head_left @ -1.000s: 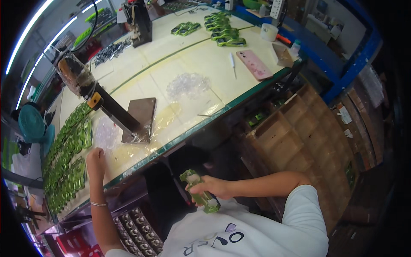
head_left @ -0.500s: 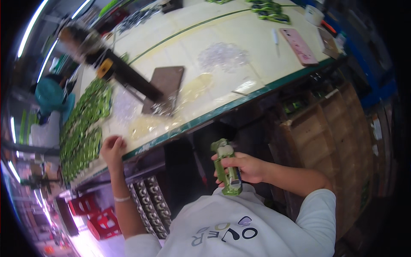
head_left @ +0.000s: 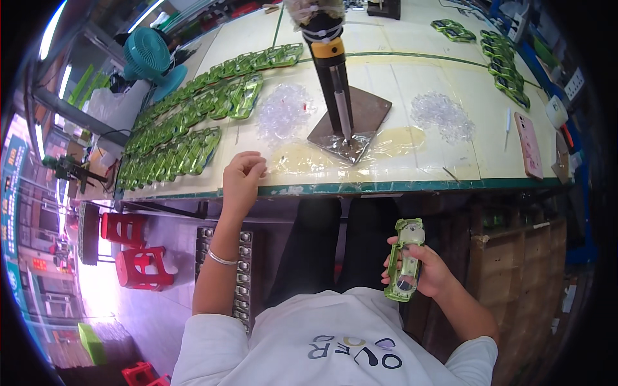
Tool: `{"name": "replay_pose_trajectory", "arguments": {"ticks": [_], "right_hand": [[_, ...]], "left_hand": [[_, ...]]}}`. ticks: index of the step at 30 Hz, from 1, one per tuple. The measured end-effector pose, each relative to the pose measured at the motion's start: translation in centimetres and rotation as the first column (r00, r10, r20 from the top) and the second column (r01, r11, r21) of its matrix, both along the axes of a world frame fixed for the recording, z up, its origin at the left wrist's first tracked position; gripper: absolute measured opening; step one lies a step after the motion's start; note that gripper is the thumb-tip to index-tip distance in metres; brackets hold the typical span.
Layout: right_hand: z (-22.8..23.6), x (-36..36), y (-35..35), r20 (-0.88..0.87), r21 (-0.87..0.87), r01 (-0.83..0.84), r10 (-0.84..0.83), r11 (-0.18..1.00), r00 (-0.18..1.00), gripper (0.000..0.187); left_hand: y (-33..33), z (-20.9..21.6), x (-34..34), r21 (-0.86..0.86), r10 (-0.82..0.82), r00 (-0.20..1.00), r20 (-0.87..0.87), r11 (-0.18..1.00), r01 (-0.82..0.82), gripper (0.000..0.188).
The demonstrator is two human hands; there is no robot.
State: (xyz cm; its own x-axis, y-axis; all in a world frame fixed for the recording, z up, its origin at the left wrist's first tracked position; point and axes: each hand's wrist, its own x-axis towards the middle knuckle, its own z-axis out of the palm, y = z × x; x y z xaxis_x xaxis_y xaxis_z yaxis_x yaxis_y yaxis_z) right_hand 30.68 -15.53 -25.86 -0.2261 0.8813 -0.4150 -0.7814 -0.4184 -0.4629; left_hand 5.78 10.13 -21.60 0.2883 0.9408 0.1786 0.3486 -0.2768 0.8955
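While the right hand grips a green plastic housing — held above the lap, below the level of the worktable — the left hand is at the table's near edge, fingers loosely curled; whether they pinch anything cannot be told. Beyond it lies a pile of clear pieces, beside rows of similar green housings.

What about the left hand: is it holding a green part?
No, the one held green part is in the right hand; the left hand shows none.
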Motion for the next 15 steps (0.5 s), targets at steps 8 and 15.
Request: {"name": "replay_pose_trajectory", "arguments": {"ticks": [8,15], "right_hand": [[1.0,0.2,0.1,0.006,0.035,0.083,-0.084,0.996,0.996,0.05],[1.5,0.3,0.1,0.517,0.125,-0.04,-0.031,0.991,0.855,0.078]], "left_hand": [[-6.9,1.9,1.9,-0.551,0.037,0.778,0.627,0.728,0.409,0.01],[-11.5,2.1,5.7,-0.589,-0.12,0.786,0.606,0.596,0.545,0.011]]}}
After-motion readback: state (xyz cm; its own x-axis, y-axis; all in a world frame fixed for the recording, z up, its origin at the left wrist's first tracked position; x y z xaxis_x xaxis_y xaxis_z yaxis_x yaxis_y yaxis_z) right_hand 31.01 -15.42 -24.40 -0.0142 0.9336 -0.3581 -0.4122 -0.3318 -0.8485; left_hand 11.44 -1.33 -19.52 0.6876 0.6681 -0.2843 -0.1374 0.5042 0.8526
